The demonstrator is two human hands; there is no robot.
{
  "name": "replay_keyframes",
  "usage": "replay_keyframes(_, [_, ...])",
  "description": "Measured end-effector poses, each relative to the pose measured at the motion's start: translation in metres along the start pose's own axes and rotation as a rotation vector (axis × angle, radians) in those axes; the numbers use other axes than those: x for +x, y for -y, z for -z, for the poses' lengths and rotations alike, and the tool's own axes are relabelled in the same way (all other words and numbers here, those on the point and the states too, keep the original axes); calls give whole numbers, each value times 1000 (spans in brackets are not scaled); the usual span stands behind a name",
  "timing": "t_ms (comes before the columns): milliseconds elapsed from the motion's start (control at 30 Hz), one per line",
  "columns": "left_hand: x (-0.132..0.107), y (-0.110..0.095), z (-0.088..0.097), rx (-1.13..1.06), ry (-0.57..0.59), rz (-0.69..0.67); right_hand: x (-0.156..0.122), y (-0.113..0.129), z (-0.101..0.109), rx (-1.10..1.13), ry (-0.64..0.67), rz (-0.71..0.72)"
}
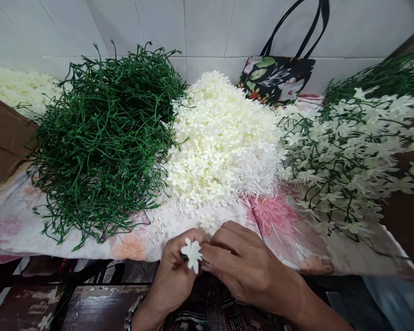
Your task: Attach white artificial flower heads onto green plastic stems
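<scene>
At the table's front edge my left hand (177,276) is closed, with a white artificial flower (192,254) showing at its fingers; the stem is mostly hidden in the grip. My right hand (243,264) meets it from the right, fingers curled and pressed together, and what they pinch is hidden. Beyond both hands rises a heap of cream-white flower heads (207,138). Thin white stamen-like pieces (257,172) lie at its right side. Left of the heap is a big tangle of green plastic stems (103,133). Flowered stems (345,156) are piled at the right.
A floral cloth (131,246) covers the table. A black floral handbag (278,78) leans on the tiled wall (207,27). Cardboard (5,133) stands at the far left, near more pale flowers (24,87). More green stems (396,73) lie at the back right.
</scene>
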State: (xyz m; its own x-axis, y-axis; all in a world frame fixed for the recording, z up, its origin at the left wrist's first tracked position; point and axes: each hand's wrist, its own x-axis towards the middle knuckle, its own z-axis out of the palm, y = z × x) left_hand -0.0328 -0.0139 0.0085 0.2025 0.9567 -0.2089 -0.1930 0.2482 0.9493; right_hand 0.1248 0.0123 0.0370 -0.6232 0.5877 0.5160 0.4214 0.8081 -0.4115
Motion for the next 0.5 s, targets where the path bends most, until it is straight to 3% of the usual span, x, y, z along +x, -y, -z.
replay_keyframes(133, [6, 1, 3, -54, -89, -87, -11, -32, 4, -139, -156, -235])
replay_keyframes(267, [11, -7, 5, -102, -195, -154, -15, -58, -1, -518, -65, -522])
replay_keyframes(367, [13, -8, 3, -139, -238, -161, -12, -60, -9, -658, 2, -581])
replay_keyframes(500, [15, -6, 2, -182, -259, -164, -11, -58, -14, -661, -39, -571])
